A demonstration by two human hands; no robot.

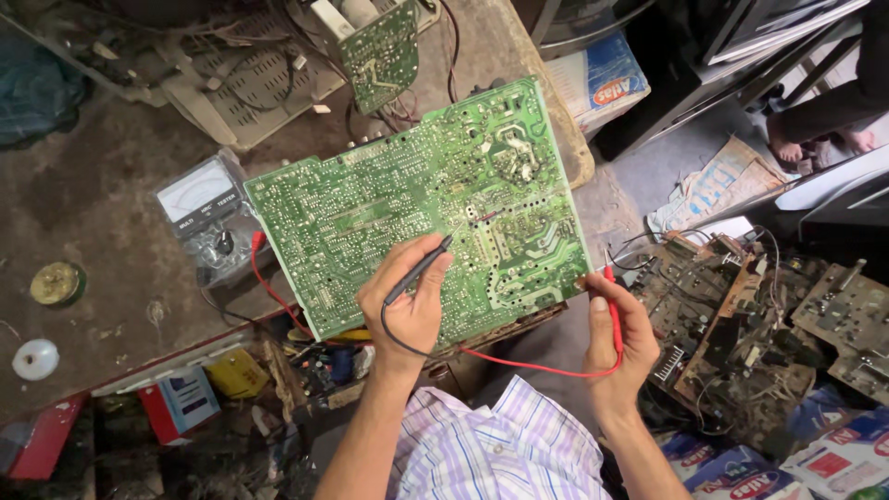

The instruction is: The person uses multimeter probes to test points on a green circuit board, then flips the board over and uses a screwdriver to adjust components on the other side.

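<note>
A large green circuit board [389, 204] lies solder side up, tilted, on a dirty workbench [102, 213]. My left hand [403, 301] holds a black test probe [419, 270], its tip touching the board near the middle. My right hand [619, 338] holds a red test probe [612, 310] at the board's lower right edge. A red lead [537, 368] and a black lead [394, 335] loop below the hands. An analog multimeter [206, 213] lies just left of the board.
A smaller green board [380, 56] and grey plastic casing [250, 83] lie at the back. Old dusty circuit boards [741, 324] pile up at right. Small boxes [181, 398] sit under the bench. A person's feet [815, 143] show at upper right.
</note>
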